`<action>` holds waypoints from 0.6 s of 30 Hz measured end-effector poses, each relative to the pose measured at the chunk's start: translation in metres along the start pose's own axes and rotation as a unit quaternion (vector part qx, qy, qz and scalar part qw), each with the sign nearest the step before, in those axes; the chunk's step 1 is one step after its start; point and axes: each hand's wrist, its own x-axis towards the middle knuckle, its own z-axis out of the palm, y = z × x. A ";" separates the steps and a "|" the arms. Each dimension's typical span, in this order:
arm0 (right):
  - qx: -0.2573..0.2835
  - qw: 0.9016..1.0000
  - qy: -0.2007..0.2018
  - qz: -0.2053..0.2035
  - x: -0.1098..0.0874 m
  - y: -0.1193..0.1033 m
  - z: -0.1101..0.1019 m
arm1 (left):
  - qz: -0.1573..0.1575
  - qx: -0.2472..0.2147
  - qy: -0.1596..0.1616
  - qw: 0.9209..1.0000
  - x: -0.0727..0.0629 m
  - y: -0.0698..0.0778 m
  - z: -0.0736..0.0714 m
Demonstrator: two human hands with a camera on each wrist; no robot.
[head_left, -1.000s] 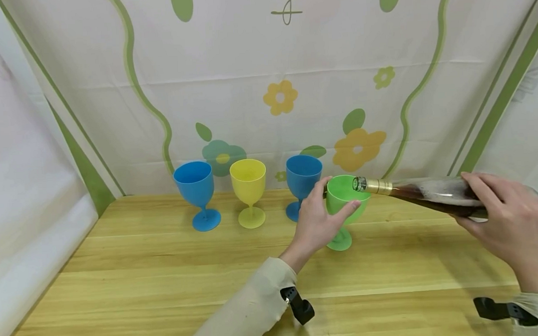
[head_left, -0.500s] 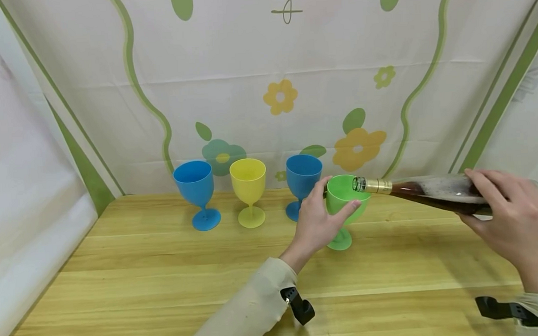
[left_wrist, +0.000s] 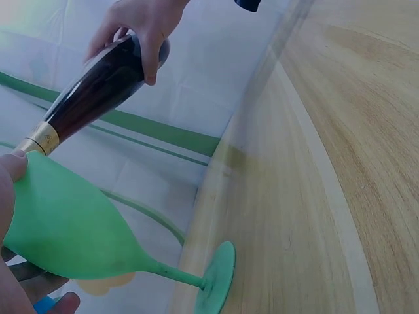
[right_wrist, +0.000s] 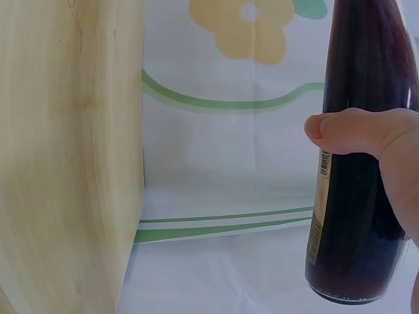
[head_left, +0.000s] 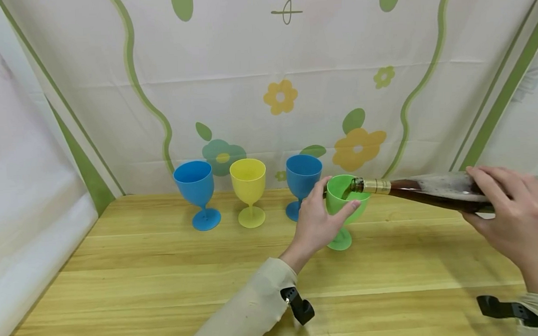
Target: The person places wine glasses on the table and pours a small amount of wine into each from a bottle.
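A green plastic goblet [head_left: 335, 202] stands on the table, tilted slightly, with its round foot [left_wrist: 219, 278] at the tabletop. My left hand [head_left: 317, 221] grips its bowl, thumb on the near side and fingers around the far side. From the right, my right hand [head_left: 517, 222] holds a dark glass wine bottle [head_left: 437, 189] around its body, thumb underneath. The bottle lies almost level, neck slightly higher in the head view, its mouth inside the goblet's rim. A thin brownish stream runs from the mouth into the bowl. The bottle's label [right_wrist: 320, 196] shows partly below my thumb.
Left of the green goblet, a blue goblet [head_left: 303, 174], a yellow goblet [head_left: 248, 181] and another blue goblet [head_left: 195, 184] stand upright in a row along the back of the wooden table [head_left: 166, 283]. A white flowered curtain [head_left: 228, 54] hangs behind and at both sides.
My right hand has shifted right and slightly up, bringing the bottle nearer level. A stream now shows at the bottle's mouth. My left hand and the goblets have stayed put.
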 end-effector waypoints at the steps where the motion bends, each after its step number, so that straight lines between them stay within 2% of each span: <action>1: 0.000 1.000 0.000 0.000 0.000 0.000 0.000 | 0.000 0.000 0.000 1.000 0.000 0.000 0.000; 10: -0.003 1.000 -0.002 0.003 0.001 -0.002 0.000 | 0.000 0.000 0.000 1.000 0.000 -0.001 0.000; 14: -0.015 0.999 -0.029 0.001 0.001 -0.002 -0.001 | 0.000 0.000 0.000 1.000 0.001 -0.001 -0.001; 17: -0.021 0.999 -0.027 0.004 0.000 -0.002 0.002 | -0.001 0.001 0.000 1.000 0.001 -0.001 -0.001; 18: -0.020 1.000 -0.015 0.007 0.000 -0.002 0.004 | -0.001 0.002 0.000 1.000 0.001 -0.001 -0.001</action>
